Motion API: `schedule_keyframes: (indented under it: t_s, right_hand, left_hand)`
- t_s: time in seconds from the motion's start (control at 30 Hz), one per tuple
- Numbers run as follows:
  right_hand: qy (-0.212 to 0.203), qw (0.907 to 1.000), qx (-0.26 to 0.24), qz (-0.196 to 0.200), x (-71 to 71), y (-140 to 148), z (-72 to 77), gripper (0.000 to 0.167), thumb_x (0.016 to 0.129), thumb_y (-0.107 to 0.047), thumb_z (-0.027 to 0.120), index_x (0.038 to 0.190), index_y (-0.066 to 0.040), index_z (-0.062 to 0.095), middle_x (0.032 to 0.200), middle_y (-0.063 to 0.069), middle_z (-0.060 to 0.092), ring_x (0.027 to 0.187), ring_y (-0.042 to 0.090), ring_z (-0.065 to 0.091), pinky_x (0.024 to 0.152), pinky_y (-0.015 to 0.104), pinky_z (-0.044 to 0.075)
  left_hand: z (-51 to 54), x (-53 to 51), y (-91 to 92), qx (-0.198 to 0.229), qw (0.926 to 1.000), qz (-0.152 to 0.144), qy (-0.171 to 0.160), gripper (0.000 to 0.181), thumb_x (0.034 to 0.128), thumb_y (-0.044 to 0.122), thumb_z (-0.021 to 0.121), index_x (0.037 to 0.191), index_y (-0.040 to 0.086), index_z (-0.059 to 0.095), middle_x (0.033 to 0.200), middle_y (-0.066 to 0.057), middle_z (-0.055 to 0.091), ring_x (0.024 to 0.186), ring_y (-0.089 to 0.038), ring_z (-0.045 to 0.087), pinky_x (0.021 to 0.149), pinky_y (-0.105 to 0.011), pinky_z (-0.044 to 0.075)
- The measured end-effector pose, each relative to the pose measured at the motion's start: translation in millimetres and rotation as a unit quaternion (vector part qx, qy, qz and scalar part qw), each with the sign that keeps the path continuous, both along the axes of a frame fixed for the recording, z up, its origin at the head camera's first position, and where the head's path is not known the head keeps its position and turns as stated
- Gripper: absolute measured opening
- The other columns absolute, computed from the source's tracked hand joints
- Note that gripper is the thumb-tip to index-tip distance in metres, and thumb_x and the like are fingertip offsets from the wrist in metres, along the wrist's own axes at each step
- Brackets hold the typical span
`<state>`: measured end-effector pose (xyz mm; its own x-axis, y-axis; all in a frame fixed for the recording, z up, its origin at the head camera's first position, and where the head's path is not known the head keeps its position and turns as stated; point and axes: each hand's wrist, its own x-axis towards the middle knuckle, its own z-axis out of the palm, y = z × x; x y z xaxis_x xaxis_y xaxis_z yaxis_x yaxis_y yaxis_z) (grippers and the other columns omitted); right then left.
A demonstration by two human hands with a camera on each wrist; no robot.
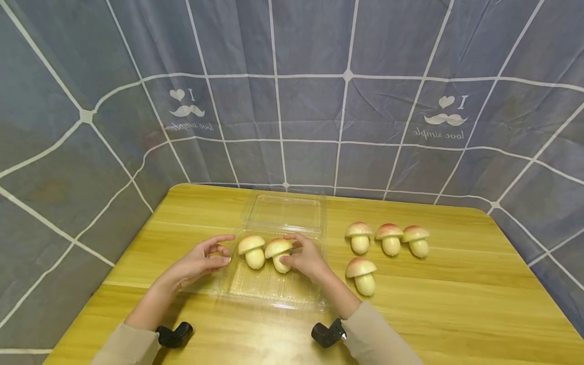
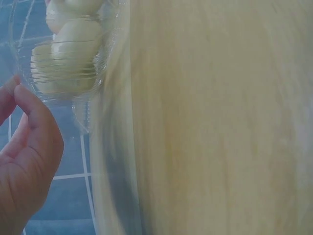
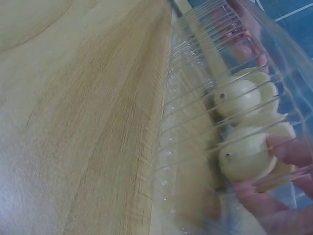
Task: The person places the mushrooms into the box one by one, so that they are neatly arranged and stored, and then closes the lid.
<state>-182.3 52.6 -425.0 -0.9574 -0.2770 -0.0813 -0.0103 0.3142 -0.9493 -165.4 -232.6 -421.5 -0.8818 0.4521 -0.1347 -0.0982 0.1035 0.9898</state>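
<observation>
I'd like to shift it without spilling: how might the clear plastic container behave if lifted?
The clear plastic container would probably flex, since its walls look thin and ribbed. Its lid, lying open at the far side, might swing when raised. The two mushroom-shaped pieces inside could roll, given their rounded caps and stems.

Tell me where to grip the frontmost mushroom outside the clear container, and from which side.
Probably best pinched across the stem, coming from the near side: the mushroom lies with its wide cap pointing away, leaving the narrower stem exposed.
</observation>
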Motion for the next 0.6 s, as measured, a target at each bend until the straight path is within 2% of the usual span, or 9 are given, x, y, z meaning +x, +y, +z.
schedule_keyframes:
  t_s: [0.17,0.43,0.6]
  right_hand:
    - [0.006,0.9998,0.013,-0.013,-3.9,-1.1,2.2,0.052,0.075,-0.003,0.076,0.124,-0.009,0.058,0.109,0.019,0.053,0.093,0.027,0.055,0.064,0.028,0.052]
    - [0.004,0.9999,0.003,-0.009,-1.2,-2.7,0.7,0.052,0.075,-0.003,0.076,0.125,-0.008,0.058,0.106,0.018,0.053,0.084,0.023,0.055,0.062,0.028,0.052]
    - [0.004,0.9999,0.007,-0.01,-0.5,-2.9,2.9,0.052,0.075,-0.004,0.076,0.124,-0.009,0.059,0.106,0.017,0.054,0.09,0.026,0.054,0.062,0.027,0.051]
  left_hand:
    - [3.2,-3.8,0.6,0.0,1.0,0.004,-0.001,0.066,0.0886,0.002,0.06,0.144,-0.004,0.023,0.099,-0.008,0.045,0.077,-0.009,0.051,0.067,-0.022,0.047]
    - [5.9,-1.9,-0.3,-0.008,1.0,0.002,-0.001,0.067,0.0885,0.003,0.061,0.143,-0.004,0.024,0.099,-0.009,0.044,0.077,-0.01,0.051,0.067,-0.023,0.047]
    - [5.4,-1.5,-0.6,-0.005,1.0,0.002,-0.003,0.067,0.0885,0.003,0.061,0.143,-0.004,0.023,0.099,-0.008,0.045,0.076,-0.009,0.051,0.067,-0.022,0.047]
